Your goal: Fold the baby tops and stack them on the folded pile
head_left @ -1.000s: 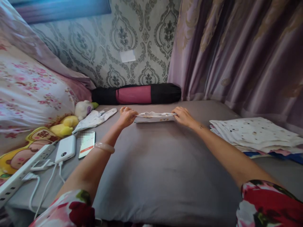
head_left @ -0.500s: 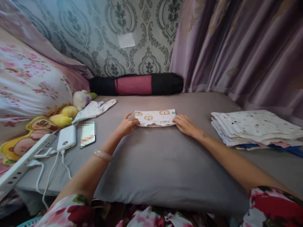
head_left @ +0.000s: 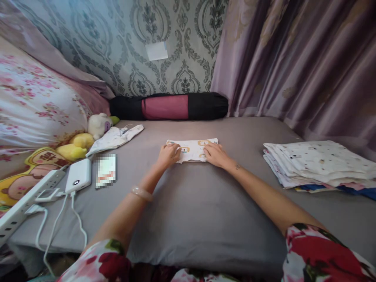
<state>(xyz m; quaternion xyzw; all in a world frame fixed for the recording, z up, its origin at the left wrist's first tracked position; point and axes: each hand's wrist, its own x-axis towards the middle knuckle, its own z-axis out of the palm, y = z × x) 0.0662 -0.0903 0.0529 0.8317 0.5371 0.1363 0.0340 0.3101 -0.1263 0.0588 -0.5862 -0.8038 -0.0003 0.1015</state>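
Note:
A small white garment [head_left: 192, 154] with an orange cartoon print lies folded into a flat strip on the grey bed sheet. My left hand [head_left: 170, 153] rests on top of its left end, fingers stretched over the fabric. On the right part of the strip lies my right hand [head_left: 216, 153], its fingers also laid flat on the cloth. Neither hand grips it. Parts of the print are hidden under the fingers.
To the right is a stack of folded clothes [head_left: 317, 162]. On the left are a crumpled white garment [head_left: 116, 138], a phone [head_left: 106, 170], a power bank [head_left: 78, 175], a power strip [head_left: 32, 201] with cables, and plush toys [head_left: 73, 149]. A black-and-red roll bag [head_left: 166, 107] lies against the wall.
Both hands have moved inward from the garment's two ends onto its top. The fingers have gone from holding its edges to lying on the fabric.

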